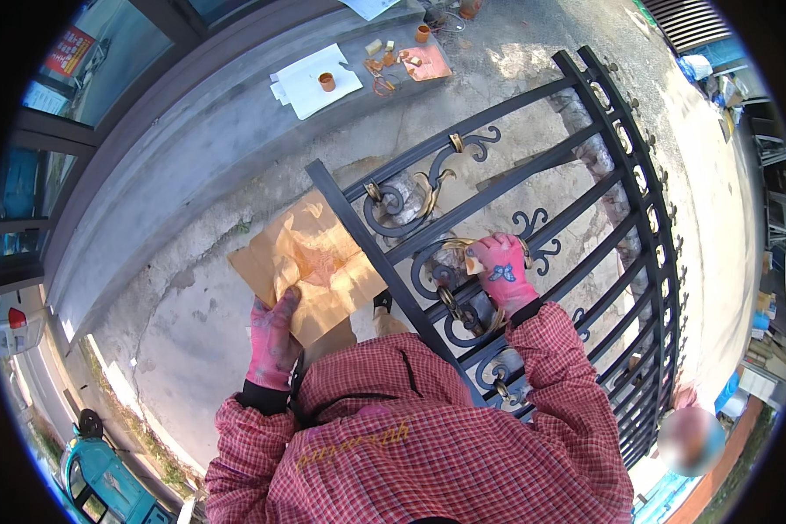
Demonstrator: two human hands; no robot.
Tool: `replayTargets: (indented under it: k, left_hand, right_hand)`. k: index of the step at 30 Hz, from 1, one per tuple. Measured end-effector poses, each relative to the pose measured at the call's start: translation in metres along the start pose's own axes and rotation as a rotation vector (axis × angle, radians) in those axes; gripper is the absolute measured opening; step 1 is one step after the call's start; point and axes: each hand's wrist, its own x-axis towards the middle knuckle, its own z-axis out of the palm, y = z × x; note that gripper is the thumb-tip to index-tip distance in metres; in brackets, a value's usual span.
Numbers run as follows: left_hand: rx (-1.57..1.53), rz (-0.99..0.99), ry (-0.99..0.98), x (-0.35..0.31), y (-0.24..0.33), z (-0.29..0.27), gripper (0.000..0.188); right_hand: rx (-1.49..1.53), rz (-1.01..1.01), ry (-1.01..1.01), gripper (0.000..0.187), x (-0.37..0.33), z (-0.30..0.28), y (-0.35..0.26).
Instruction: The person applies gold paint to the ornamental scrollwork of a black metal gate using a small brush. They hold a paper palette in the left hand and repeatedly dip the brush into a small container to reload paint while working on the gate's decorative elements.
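A black wrought-iron fence panel [513, 182] with scrollwork stretches across the right half of the view, in front of me. Some of its leaves and collars are gold, such as a gold leaf [431, 194]. My right hand [506, 278], in a pink glove, is closed around a small pale sponge piece [473, 262] beside a scroll between the bars. Whether the sponge touches the iron is hard to see. My left hand [272, 345], also gloved in pink, grips the lower left edge of a creased brown sheet of cardboard [266, 253] with an orange-gold smear in its middle.
On the grey step [192, 157] at the far left lie white sheets [310, 100] with an orange cup [327, 82] on them. A pink sheet [428, 65] and small sponge bits lie farther along. Another person [690, 441] is at the lower right, and a teal vehicle [105, 476] at the lower left.
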Motion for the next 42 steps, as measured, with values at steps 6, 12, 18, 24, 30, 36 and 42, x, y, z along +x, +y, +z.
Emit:
replayTargets:
  k: [6, 12, 18, 24, 30, 36, 42]
  left_hand:
    - [-0.035, 0.013, -0.031, -0.002, -0.003, -0.002, 0.043]
    - [-0.032, 0.03, -0.013, -0.002, -0.003, -0.003, 0.044]
    - [-0.036, 0.051, -0.023, 0.003, 0.0, -0.009, 0.044]
    - [-0.035, 0.006, 0.031, 0.01, 0.012, -0.006, 0.039]
    - [-0.023, 0.028, 0.015, 0.037, 0.033, -0.005, 0.038]
    - [-0.018, 0.007, 0.022, 0.056, 0.044, -0.006, 0.039]
    - [-0.008, -0.001, 0.003, 0.067, 0.045, -0.002, 0.044]
  right_hand:
    - [0.07, 0.21, 0.149, 0.031, 0.006, -0.007, 0.023]
    - [-0.072, 0.268, 0.102, 0.031, 0.017, -0.013, 0.043]
    - [0.107, 0.397, 0.141, 0.037, 0.03, -0.023, 0.038]
    - [0.443, 0.515, 0.245, 0.031, 0.092, -0.032, 0.004]
    - [0.056, 0.397, 0.097, 0.032, 0.134, 0.019, 0.036]
    - [0.091, 0.422, 0.098, 0.033, 0.134, 0.016, 0.036]
    - [0.074, 0.23, 0.159, 0.031, 0.132, 0.018, 0.033]
